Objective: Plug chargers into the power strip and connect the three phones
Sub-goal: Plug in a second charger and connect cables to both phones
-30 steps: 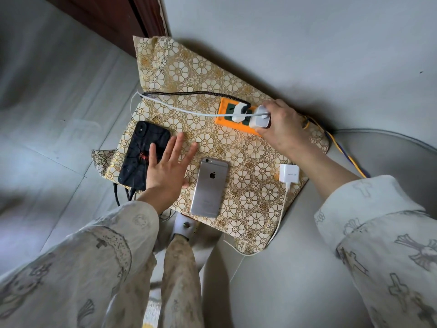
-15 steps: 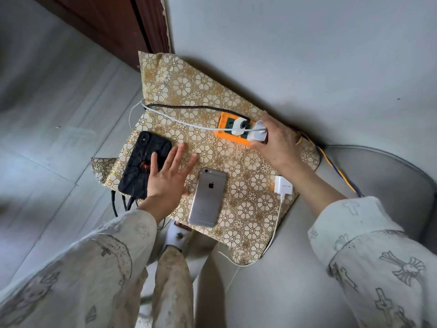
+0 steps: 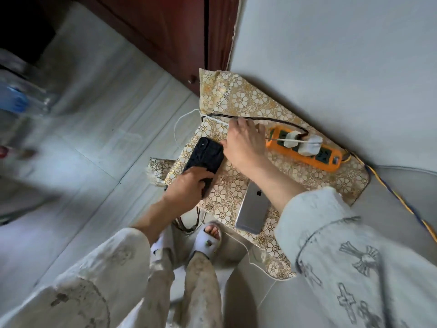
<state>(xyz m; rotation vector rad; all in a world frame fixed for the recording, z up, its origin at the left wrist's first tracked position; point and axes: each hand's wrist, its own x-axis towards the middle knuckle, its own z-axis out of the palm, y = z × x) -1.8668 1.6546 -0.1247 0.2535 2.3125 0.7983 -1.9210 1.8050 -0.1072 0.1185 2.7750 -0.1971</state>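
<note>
An orange power strip (image 3: 327,159) lies on a gold flowered cloth (image 3: 238,100) near the wall, with two white chargers (image 3: 309,144) plugged in. My left hand (image 3: 186,188) grips the near end of a black phone (image 3: 205,155), lifting it off the cloth. My right hand (image 3: 246,140) reaches across to the left of the strip, fingers pinching a white cable (image 3: 186,117) by the phone's far end. A silver phone (image 3: 253,209) lies face down under my right forearm. The third phone and the third charger are hidden.
A dark cable (image 3: 272,120) runs along the cloth's far side to the strip. A yellow and blue cord (image 3: 402,200) leads away right over a grey cushion. My feet in white slippers (image 3: 208,242) stand on the tiled floor. Dark wooden door at top.
My right hand let go of the charger at the strip and moved left to the white cable. My left hand, flat before, now grips the black phone. The camera swung left.
</note>
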